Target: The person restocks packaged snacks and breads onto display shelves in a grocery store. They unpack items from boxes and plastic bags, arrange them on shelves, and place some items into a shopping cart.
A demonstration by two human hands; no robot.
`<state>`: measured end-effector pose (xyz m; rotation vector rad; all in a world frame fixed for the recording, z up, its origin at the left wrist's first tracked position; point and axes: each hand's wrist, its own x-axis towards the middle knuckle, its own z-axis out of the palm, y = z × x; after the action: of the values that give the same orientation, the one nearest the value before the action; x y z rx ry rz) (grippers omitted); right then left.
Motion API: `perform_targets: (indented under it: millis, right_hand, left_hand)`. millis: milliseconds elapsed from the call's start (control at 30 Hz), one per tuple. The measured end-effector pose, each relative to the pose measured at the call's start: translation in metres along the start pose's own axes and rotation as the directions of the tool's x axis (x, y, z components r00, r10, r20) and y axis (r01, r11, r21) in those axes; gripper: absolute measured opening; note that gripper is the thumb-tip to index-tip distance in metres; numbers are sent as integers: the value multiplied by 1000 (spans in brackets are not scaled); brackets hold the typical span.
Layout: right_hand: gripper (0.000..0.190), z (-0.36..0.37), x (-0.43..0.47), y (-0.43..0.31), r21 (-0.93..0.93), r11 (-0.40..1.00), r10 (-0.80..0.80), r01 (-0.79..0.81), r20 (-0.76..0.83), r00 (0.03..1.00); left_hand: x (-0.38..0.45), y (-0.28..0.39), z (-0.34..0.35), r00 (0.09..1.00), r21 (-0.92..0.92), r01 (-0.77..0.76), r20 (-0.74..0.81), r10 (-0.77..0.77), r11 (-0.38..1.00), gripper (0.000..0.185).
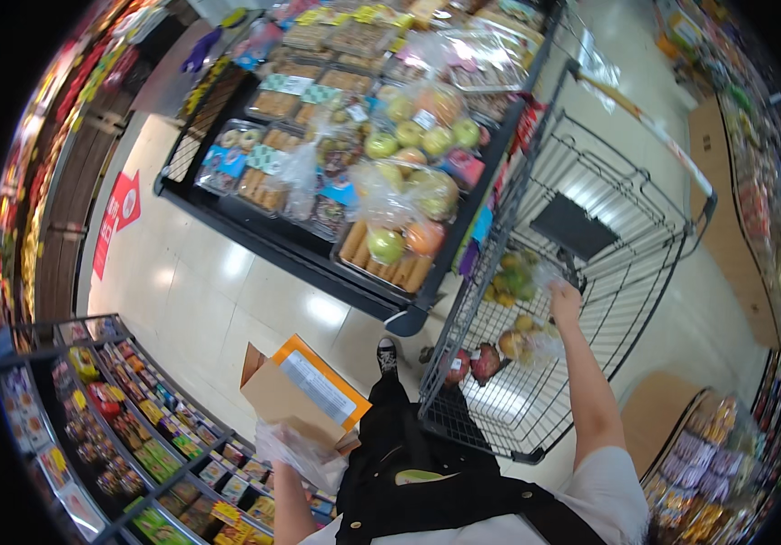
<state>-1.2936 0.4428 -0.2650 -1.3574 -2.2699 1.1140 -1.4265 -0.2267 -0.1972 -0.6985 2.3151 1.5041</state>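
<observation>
My right hand (565,300) reaches down into a wire shopping cart (608,344), its fingers closed on the gathered top of a clear bag of green and yellow fruit (514,276). Below it in the cart lie another clear bag of yellowish fruit (527,340) and two dark red fruits (484,361) with stickers. At lower left my left hand (285,449) is wrapped in crumpled clear plastic (298,446) and seems to grip it; the fingers are mostly hidden. Just beyond it stands a brown cardboard box (288,398) with an orange-edged printed sheet (322,381); whether the hand touches the box is unclear.
A black display stand (247,231) beside the cart carries packaged pastries (264,187) and bagged apples (424,136). Stocked shelves (152,402) curve along the lower left. Wooden-sided displays (731,225) line the right. The pale tiled floor (206,286) shows between them.
</observation>
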Motion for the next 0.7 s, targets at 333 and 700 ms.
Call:
perform_targets:
  millis: [333,700]
  right_hand:
    - [15,-142,-47,-323,319,918,-264,235,51,963]
    - [24,-70,89,-515,654,640,-515,403,-24,857]
  left_hand:
    - [23,39,8,996,268,59,-80,-39,962,32]
    - [63,-57,-21,989,144,-58,-127,76,988,31]
